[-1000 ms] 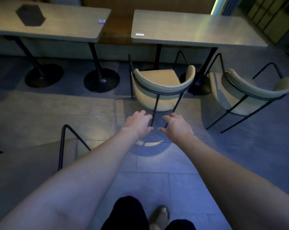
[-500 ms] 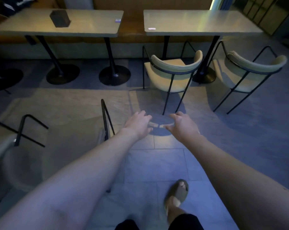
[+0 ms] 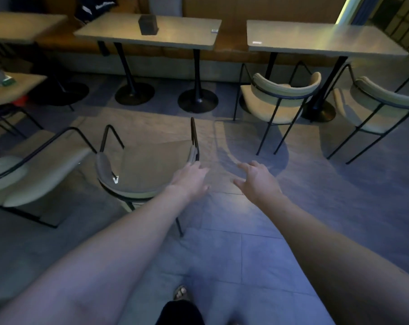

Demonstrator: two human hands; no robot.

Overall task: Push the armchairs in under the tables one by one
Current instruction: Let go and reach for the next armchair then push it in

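Left hand (image 3: pixel 191 178): fingers spread, empty, at armchair (image 3: pixel 142 171) backrest end, likely for push. Right hand (image 3: pixel 257 179): fingers wide, empty. Armchair on floor, well apart from bench (image 3: pixel 149 35).

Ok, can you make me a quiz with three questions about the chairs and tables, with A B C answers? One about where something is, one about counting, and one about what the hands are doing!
1. Where is the small dark box?
A. On the middle table
B. On a chair seat
C. On the floor

2. How many armchairs stand at the right table?
A. None
B. Two
C. Five

3. What are the hands doing?
A. Both gripping a chair
B. Both open, holding nothing
C. Carrying a table

Answers:
1 A: the dark box sits on the middle table.
2 B: one armchair and a second armchair stand at the right table.
3 B: the left hand has spread fingers by the near armchair, and the right hand is open over the floor.
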